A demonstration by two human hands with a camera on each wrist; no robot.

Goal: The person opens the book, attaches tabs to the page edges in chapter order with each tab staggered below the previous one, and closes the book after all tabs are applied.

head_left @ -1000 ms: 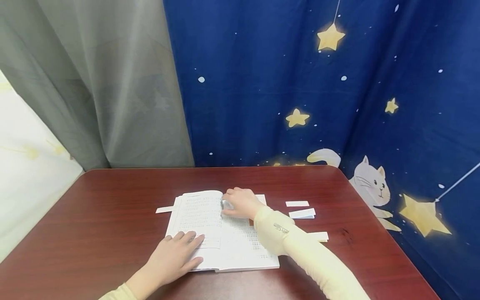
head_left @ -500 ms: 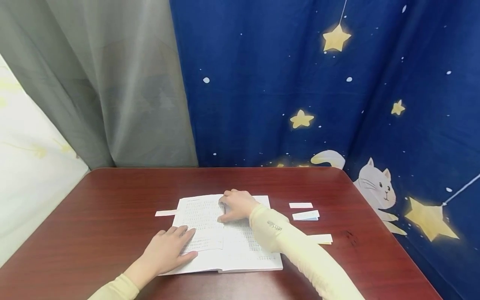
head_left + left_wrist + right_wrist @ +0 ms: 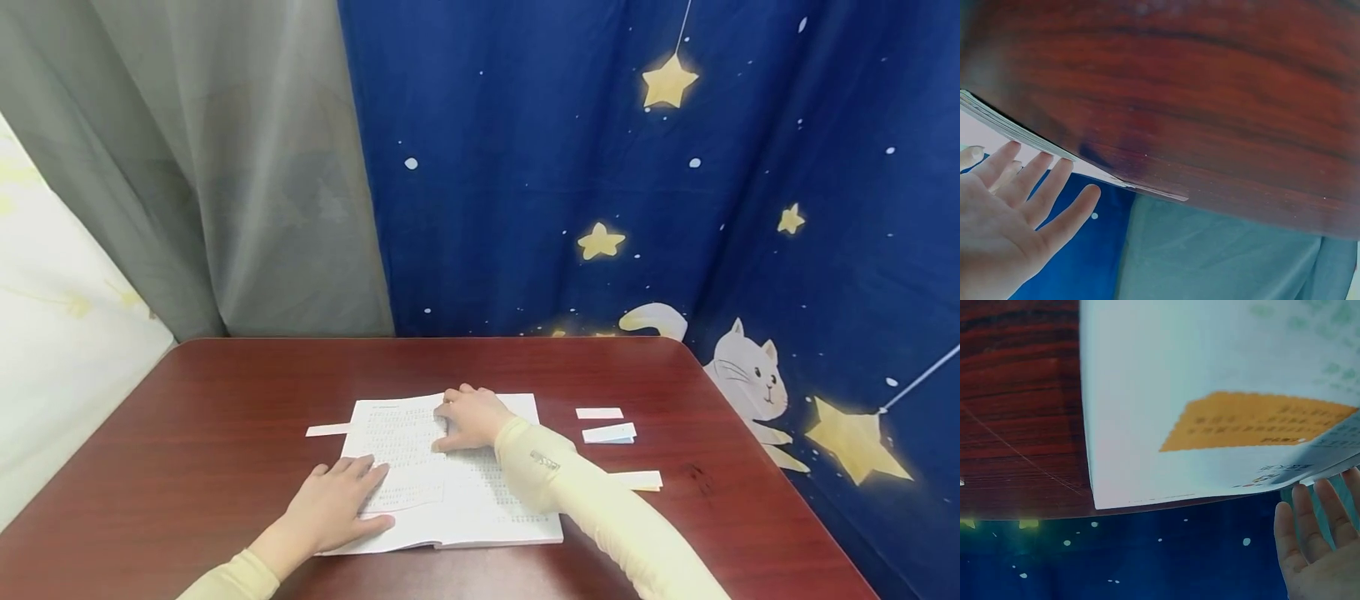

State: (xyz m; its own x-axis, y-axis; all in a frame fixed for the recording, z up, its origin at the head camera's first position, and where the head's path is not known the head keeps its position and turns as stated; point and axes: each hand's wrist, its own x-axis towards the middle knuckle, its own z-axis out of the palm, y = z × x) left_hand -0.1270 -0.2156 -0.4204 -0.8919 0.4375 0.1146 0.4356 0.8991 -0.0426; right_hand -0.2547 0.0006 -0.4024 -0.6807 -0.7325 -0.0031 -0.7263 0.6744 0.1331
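Observation:
An open book [image 3: 495, 521] with printed pages lies on the table in the head view. My left hand [image 3: 330, 508] rests on the lower left page, its fingers spread. Over the upper part of the fold, my right hand [image 3: 472, 421] touches the pages with fingers extended and lightly bent. In the right wrist view, the right hand's fingers [image 3: 1313, 519] are straight at the page's edge, near an orange printed block [image 3: 1260, 419]. A white paper strip [image 3: 327, 430] sticks out from the book's left edge. Part of the right page is hidden by the right hand and sleeve.
Right of the book, a white strip [image 3: 599, 412], a folded white and bluish strip [image 3: 608, 433] and a white-yellow strip [image 3: 637, 480] lie on the dark red table [image 3: 247, 392]. Grey and blue star-patterned curtains [image 3: 487, 167] hang behind.
The left page has gone from bulging near the fold to lying flatter. My left hand has shifted slightly left; my right hand stays by the fold, moved a little toward me.

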